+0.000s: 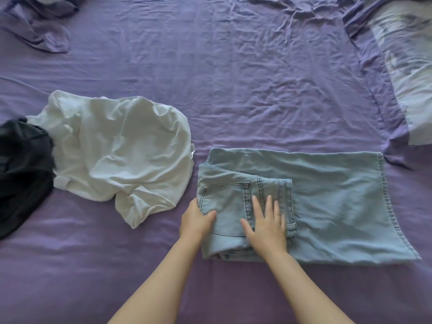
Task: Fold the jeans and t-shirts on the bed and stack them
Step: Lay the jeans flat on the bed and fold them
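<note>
The light blue jeans (327, 206) lie on the near right part of the bed (233, 90), partly folded: the waist end with a back pocket is turned over onto the legs and forms a thicker block at the left, while the legs stretch flat to the right, their hems near the bed's right side. The left hand (196, 220) grips the left edge of the folded block, thumb on top of the denim beside the pocket and the other fingers tucked under the fold, so it is grasping the jeans. The right hand (266, 225) lies flat on the block, its fingers (268, 204) straight, spread and pressing down across the belt loops and waistband; it clasps nothing. Both bare forearms reach in from the bottom edge.

Just left of the jeans, apart from them by a narrow strip of sheet, a white t-shirt (121, 157) lies crumpled and unfolded. Its left edge touches a dark garment (21, 174), also bunched up, which runs off the left edge of the view; what kind of garment it is cannot be told. The purple sheet is creased across the middle. At the far left corner purple fabric (35, 26) is heaped loosely, and at the far right lies a pale patterned pillow (406, 66), blurred
</note>
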Available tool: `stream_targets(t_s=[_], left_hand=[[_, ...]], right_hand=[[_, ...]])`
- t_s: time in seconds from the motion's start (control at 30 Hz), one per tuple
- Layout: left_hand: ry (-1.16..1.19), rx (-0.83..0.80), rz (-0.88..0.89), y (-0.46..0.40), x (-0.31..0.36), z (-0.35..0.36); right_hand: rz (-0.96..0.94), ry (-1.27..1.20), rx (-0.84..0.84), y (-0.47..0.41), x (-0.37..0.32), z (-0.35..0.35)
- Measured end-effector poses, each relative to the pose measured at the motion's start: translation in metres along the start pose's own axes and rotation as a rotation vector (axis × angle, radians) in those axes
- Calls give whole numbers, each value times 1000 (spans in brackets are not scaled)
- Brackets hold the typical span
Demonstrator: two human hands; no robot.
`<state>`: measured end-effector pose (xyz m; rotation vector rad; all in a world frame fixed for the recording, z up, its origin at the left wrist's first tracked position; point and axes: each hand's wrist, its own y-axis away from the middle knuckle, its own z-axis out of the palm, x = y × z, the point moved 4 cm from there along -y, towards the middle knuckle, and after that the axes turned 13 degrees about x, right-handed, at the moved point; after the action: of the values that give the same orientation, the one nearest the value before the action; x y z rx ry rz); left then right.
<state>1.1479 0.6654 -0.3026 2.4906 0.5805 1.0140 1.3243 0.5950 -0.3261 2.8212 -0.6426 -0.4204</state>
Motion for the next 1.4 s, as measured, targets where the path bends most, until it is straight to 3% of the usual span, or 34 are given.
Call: stream_targets(t_s=[0.07, 0.2, 0.37, 0.53, 0.63, 0.7, 0.8, 0.9, 1.0, 1.1, 1.2, 1.4], left_hand=[[218, -98, 56, 11, 19, -3], [613, -364, 63, 41, 67, -6], [667, -594, 11, 82, 111, 7], [671, -618, 37, 107, 141, 31], [596, -419, 143, 115, 163, 50], [445, -249, 276, 118, 178, 63], [214, -127, 511, 125, 196, 84], [-132, -134, 792, 137, 203, 116], [-424, -180, 875, 145, 201, 150], [-561, -216, 899, 149, 196, 180], [-637, -232, 920, 146, 188, 207], [-747, -182, 1014, 126, 168, 242]], right_hand=[[5, -251, -46, -1, -15, -13], [137, -1037, -160, -4, -48, -61], [188, -1229, -48, -16, -29, -117], [229, -1103, 11, -23, 28, -165], [205, -899, 139, -26, 64, -190], [209, -775, 227, -27, 89, -202], [230, -632, 342, -28, 128, -216], [262, -505, 428, -30, 167, -221], [232, -379, 463, -32, 199, -216], [82, -212, 444, -32, 217, -199], [49, -7, 365, -37, 238, -169], [1, 151, 114, -49, 265, -104]])
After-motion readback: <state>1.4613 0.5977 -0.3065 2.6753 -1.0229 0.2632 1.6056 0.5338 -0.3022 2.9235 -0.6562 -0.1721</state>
